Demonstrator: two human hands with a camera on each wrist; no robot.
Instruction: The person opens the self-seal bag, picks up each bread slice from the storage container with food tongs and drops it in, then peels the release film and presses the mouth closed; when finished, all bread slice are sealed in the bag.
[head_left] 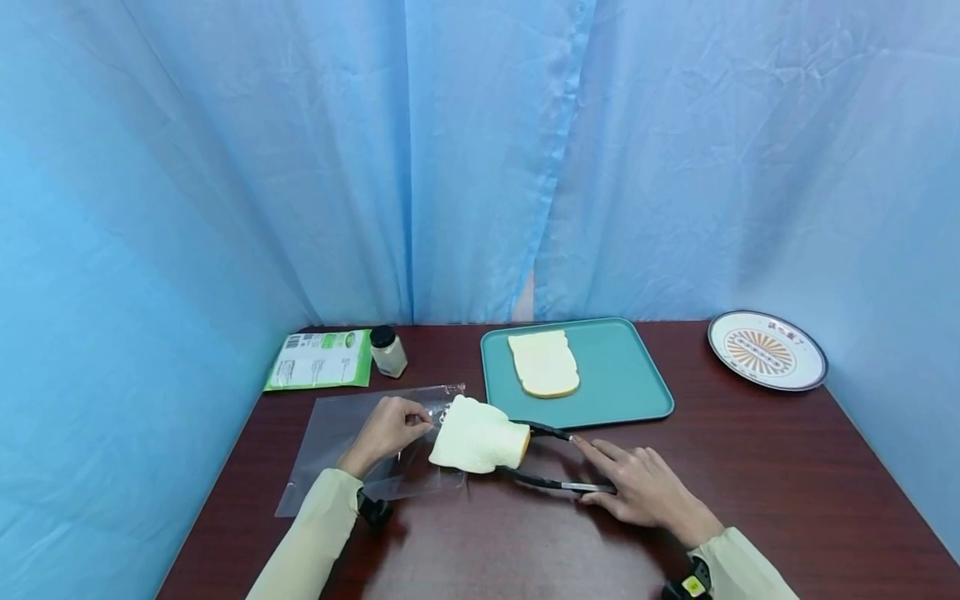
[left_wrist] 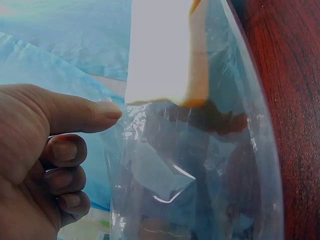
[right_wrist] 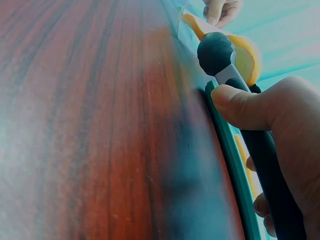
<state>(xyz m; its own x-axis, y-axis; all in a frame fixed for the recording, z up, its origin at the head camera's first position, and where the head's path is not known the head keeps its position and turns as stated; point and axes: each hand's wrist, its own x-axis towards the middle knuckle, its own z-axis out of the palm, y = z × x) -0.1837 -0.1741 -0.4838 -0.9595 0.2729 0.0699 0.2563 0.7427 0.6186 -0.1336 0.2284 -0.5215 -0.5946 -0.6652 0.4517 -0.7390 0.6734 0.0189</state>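
On our dark reddish-brown wooden table (head_left: pixel 558 554) we see a green-and-white printed packet (head_left: pixel 322 362), a black-lidded jar (head_left: pixel 390 357), a clear plastic bag (head_left: pixel 341 429), a teal tray (head_left: pixel 618 375) and a patterned plate (head_left: pixel 804 368).

We're watching clear plastic here: the bag (left_wrist: pixel 165 165) is looking thin, creased and glossy, catching bright glints. We're seeing the bread slice (head_left: pixel 472 433) showing a soft, matt, spongy-looking face. Now the tongs (right_wrist: pixel 267 170) are pairing matt, plastic-looking lengths with a smooth strip of bare metal. The table (head_left: pixel 540 546) is showing streaky wood grain and shining softly. And we're catching smooth, plastic-looking matt on the tray (head_left: pixel 615 367), glossy glaze on the plate (head_left: pixel 757 352), lightly sheened cloth in the curtain (head_left: pixel 487 167).
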